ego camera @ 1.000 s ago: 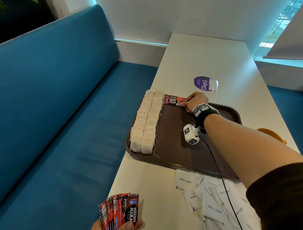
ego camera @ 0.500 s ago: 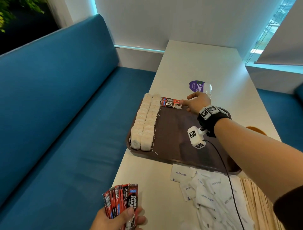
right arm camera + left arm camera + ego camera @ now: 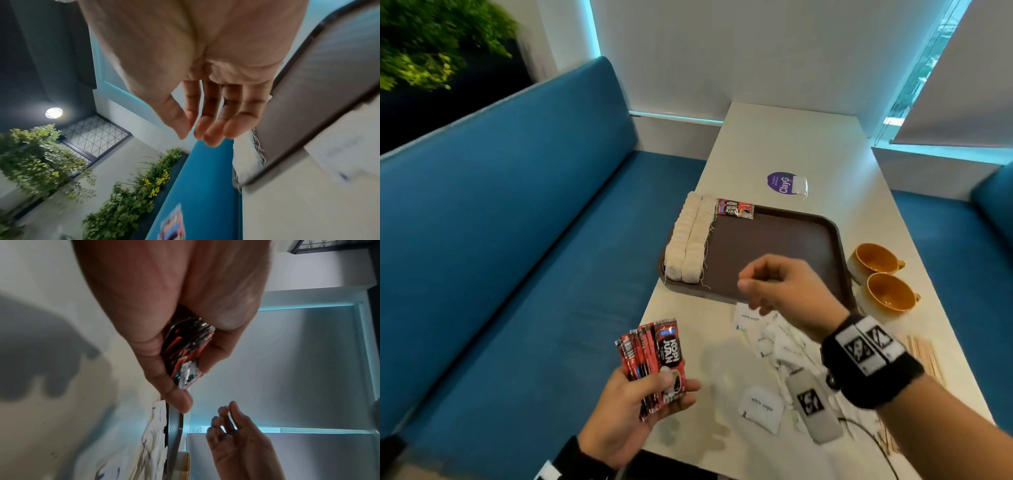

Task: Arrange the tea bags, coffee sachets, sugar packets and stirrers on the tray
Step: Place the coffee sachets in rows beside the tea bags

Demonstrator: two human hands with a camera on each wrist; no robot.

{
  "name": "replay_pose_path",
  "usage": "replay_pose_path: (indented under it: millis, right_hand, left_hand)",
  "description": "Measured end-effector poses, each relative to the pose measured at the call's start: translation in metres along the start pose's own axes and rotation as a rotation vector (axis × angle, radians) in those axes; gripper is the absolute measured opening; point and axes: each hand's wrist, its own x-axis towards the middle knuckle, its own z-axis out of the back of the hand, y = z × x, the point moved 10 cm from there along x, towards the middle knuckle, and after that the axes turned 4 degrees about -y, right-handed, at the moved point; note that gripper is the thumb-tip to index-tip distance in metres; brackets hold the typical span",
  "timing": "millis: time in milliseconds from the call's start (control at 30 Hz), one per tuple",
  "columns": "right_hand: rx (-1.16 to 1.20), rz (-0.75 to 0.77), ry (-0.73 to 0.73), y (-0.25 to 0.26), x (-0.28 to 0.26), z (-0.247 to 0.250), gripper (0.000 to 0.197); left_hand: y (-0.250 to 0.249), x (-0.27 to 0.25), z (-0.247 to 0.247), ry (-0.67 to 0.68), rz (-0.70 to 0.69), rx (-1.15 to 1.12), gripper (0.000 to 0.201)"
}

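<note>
So far only the tea bags (image 3: 690,240) and one coffee sachet (image 3: 735,208) were laid on the tray (image 3: 784,246), the remaining sachets (image 3: 654,359) being gripped by the left hand (image 3: 633,407), the right hand (image 3: 780,294) hanging loose and empty, and sugar packets (image 3: 774,346) and stirrers (image 3: 924,353) left on the table (image 3: 784,144).

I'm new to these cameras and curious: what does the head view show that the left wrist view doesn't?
Only the head view shows the tea bags in two rows, one coffee sachet lying on the tray, two orange cups and the stirrers.

Only the left wrist view shows the sachet bundle end-on, between thumb and fingers.

Both show the left hand gripping that bundle, the empty right hand, the sugar packets and the tray.
</note>
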Motion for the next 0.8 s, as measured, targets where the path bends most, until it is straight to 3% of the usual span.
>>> replay_pose_path:
  millis: [333,467,633,800]
  right_hand:
    - [0.204,-0.099,0.057,-0.051,-0.092,-0.052,0.014]
    - [0.187,-0.093,0.131,-0.056,-0.108,-0.063,0.016]
    - [0.263,-0.146,0.077,-0.065,-0.115,-0.058,0.015]
    - [0.271,-0.179,0.075,-0.069,-0.115,-0.046,0.013]
  left_hand:
    - [0.004,-0.027,-0.030,0.062,-0.062,0.061,0.034]
    - [0.010,-0.029,-0.034,0.036,-0.067,0.086,0.032]
    - [0.017,-0.029,-0.035,-0.010,-0.042,0.126,0.040]
    - [0.018,-0.025,-0.024,-0.079,-0.005,-0.002,0.040]
